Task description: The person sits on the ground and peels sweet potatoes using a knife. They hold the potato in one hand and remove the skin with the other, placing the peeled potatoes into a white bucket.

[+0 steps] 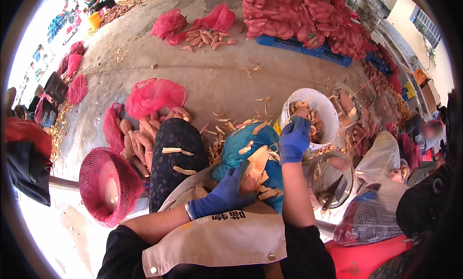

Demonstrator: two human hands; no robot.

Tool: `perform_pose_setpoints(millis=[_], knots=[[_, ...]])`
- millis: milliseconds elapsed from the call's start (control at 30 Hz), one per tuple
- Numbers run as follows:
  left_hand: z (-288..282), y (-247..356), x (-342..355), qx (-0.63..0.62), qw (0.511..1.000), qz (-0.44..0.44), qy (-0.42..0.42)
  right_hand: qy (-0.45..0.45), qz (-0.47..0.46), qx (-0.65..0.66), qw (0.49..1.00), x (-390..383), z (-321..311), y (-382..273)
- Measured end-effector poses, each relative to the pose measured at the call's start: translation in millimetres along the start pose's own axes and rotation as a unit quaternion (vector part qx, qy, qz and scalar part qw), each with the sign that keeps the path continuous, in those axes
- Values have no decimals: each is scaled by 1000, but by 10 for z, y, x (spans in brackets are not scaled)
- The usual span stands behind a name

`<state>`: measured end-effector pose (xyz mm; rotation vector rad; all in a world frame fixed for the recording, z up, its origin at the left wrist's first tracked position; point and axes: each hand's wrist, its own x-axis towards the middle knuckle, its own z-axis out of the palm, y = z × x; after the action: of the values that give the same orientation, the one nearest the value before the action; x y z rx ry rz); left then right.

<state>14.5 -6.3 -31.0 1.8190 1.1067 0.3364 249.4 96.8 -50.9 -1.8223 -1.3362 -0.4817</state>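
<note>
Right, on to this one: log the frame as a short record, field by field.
Left hand: blue glove, holding a sweet potato at the lap
Right hand: blue glove, at the near edge of the white bucket; grip unclear
Bucket contents: root pieces
Right knee: blue covering strewn with pale peelings
Background: filled red mesh sacks stacked on a blue pallet

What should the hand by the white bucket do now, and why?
Perhaps the right hand should let go over the white bucket. It is at the bucket's edge, seemingly pinching a brown chunk, though its fingers hide the grip, and sweet potato pieces already lie inside.
</note>
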Motion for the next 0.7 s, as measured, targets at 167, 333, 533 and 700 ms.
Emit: perform_pose_setpoints(millis=[167, 333, 533, 700], knots=[[0, -6, -28, -15, 1000, 0, -3, -36, 1, 97, 995, -135, -76, 25], [10, 52, -32, -15, 1000, 18, 7, -75, 22, 3, 997, -152, -25, -131], [-41, 134, -38, 0, 1000, -14, -7, 26, 11, -31, 999, -4, 34, 343], [5, 84, -40, -6, 1000, 13, 9, -33, -25, 79, 996, -137, -170, -22]])
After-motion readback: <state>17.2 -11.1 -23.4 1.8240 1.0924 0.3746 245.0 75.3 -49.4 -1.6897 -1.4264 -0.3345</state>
